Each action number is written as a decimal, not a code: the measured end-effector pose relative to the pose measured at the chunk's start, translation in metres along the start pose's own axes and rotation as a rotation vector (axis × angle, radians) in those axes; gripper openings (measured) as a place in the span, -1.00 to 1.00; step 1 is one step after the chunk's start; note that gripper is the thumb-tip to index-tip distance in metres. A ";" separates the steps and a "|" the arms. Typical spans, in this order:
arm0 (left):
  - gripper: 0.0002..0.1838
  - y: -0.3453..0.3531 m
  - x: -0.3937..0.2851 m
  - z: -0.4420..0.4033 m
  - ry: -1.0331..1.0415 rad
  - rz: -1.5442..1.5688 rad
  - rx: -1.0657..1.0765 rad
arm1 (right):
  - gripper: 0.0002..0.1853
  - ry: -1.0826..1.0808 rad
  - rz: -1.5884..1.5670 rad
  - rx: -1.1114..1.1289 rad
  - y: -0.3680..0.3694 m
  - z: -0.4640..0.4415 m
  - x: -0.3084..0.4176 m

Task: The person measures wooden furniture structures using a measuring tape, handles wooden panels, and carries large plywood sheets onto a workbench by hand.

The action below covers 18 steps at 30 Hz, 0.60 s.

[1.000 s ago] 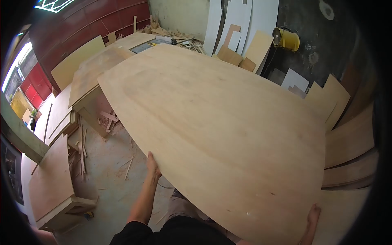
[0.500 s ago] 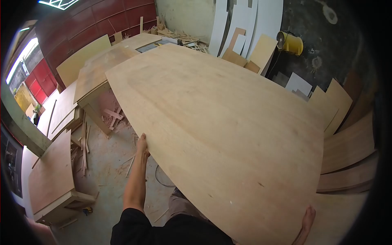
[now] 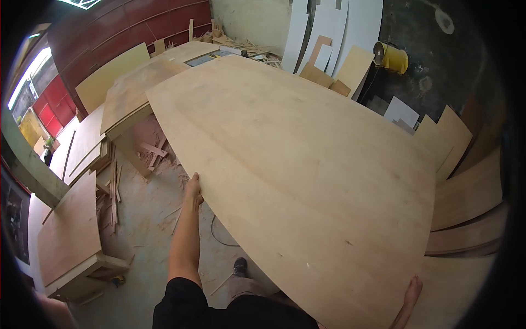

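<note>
A large plywood sheet point(image 3: 296, 159) fills the middle of the view, stretching from my body toward the work table at the back. My left hand point(image 3: 193, 188) grips its left long edge, with the thumb on top and the other fingers mostly hidden beneath. At the near right corner, my right hand point(image 3: 413, 290) is closed on the sheet's short edge. The far end of the sheet overlaps or hangs in front of the table; whether it rests there I cannot tell.
A wooden work table point(image 3: 123, 101) stands at the back left, with scrap wood point(image 3: 155, 151) beneath it. At left is a low bench point(image 3: 71, 236). Boards point(image 3: 466, 192) lean at right. A yellow cable reel point(image 3: 392, 57) is by the dark wall. A cable loop point(image 3: 216, 236) lies on the floor.
The sheet's far left corner and my left hand have shifted slightly right and up. My shoe has come into view below the sheet. Both hands keep their hold.
</note>
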<state>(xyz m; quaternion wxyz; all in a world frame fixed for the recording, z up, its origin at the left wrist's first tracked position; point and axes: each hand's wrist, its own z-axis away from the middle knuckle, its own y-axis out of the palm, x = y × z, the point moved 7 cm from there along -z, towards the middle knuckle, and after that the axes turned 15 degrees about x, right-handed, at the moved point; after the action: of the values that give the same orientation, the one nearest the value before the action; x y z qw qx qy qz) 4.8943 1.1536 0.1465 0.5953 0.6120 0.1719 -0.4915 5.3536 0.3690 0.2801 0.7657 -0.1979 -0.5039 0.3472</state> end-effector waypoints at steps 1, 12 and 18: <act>-0.47 -0.004 0.002 0.000 0.002 -0.003 0.001 | -0.48 -0.025 -0.003 0.002 0.003 0.003 -0.001; -0.50 0.035 -0.001 0.060 0.265 -0.274 -0.046 | -0.62 -0.145 -0.015 0.051 0.023 0.008 -0.001; -0.55 0.024 -0.019 0.041 0.220 -0.334 -0.078 | -0.48 -0.057 -0.043 0.061 0.049 0.035 0.034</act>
<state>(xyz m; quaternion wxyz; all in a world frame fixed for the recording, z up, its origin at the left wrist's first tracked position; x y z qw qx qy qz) 4.8883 1.1180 0.1830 0.5063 0.6014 0.3543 -0.5064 5.3142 0.4258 0.2839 0.7642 -0.1536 -0.5186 0.3514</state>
